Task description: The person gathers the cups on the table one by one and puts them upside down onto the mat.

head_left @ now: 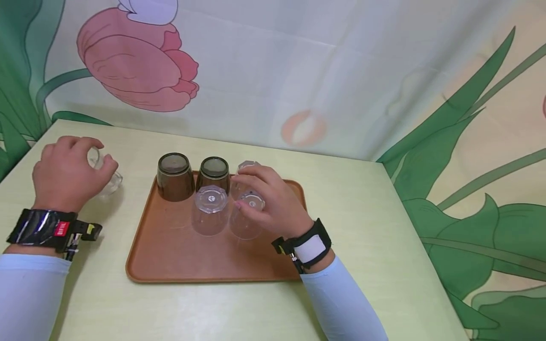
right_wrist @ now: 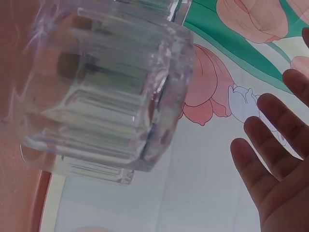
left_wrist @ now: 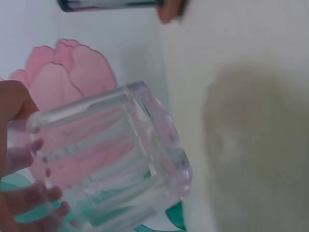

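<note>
My left hand [head_left: 70, 173] holds a clear glass [left_wrist: 111, 159] around its rim, off to the left of the tray. The glass is tilted, its thick base towards the table and its mouth up by the fingers. My right hand [head_left: 277, 201] is above the right part of the brown tray [head_left: 170, 260]. In the right wrist view its fingers [right_wrist: 256, 166] are spread, apart from the nearest upturned clear glass [right_wrist: 111, 96]. A second clear glass [head_left: 210, 213] stands bottom up to the left of it, and another [head_left: 248, 164] behind, partly covered by the fingers.
Two dark brown glasses, one [head_left: 175, 177] at the tray's back left corner and one [head_left: 213, 173] beside it, stand bottom up. The tray lies on a pale table [head_left: 362, 227]. A flower-printed curtain [head_left: 256, 71] hangs along the back and the right side.
</note>
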`<state>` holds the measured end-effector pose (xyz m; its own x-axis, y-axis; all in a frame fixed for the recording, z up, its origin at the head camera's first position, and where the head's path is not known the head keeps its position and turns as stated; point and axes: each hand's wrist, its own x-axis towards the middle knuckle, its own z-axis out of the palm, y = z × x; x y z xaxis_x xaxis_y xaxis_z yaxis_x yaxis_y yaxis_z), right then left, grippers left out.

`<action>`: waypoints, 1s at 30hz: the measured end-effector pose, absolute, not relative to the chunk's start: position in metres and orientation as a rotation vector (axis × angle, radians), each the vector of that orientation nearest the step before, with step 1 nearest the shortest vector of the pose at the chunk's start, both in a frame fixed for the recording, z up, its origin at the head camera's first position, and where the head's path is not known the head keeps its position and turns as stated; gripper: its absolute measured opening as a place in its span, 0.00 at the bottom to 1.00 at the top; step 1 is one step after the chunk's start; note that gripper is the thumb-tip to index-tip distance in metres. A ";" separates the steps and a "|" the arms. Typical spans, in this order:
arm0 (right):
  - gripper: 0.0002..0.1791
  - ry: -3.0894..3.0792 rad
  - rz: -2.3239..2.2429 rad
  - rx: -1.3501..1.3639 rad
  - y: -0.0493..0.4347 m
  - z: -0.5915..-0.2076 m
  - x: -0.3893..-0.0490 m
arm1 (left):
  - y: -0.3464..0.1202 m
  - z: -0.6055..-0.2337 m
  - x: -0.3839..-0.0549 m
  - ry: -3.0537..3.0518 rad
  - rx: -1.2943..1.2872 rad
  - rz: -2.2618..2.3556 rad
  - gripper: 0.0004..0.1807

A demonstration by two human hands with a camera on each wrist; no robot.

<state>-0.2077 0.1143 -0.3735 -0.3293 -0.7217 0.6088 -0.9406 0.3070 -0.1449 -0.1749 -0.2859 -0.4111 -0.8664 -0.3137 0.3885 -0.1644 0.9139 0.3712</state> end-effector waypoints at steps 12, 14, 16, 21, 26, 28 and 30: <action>0.25 -2.143 0.672 1.476 0.114 -0.371 -0.208 | -0.261 -0.386 -0.160 -2.409 0.136 -0.538 0.20; 0.25 -2.149 0.672 1.475 0.114 -0.371 -0.208 | -0.258 -0.383 -0.158 -2.397 0.115 -0.540 0.20; 0.25 -2.157 0.666 1.470 0.115 -0.372 -0.207 | -0.255 -0.381 -0.156 -2.385 0.099 -0.548 0.20; 0.25 -2.165 0.658 1.460 0.115 -0.373 -0.208 | -0.249 -0.375 -0.153 -2.359 0.064 -0.572 0.20; 0.25 -2.164 0.655 1.457 0.115 -0.372 -0.208 | -0.242 -0.371 -0.148 -2.338 0.030 -0.616 0.20; 0.25 -2.162 0.654 1.457 0.114 -0.372 -0.208 | -0.239 -0.369 -0.147 -2.335 0.014 -0.635 0.20; 0.25 -2.158 0.654 1.458 0.114 -0.373 -0.208 | -0.236 -0.367 -0.145 -2.328 -0.009 -0.658 0.20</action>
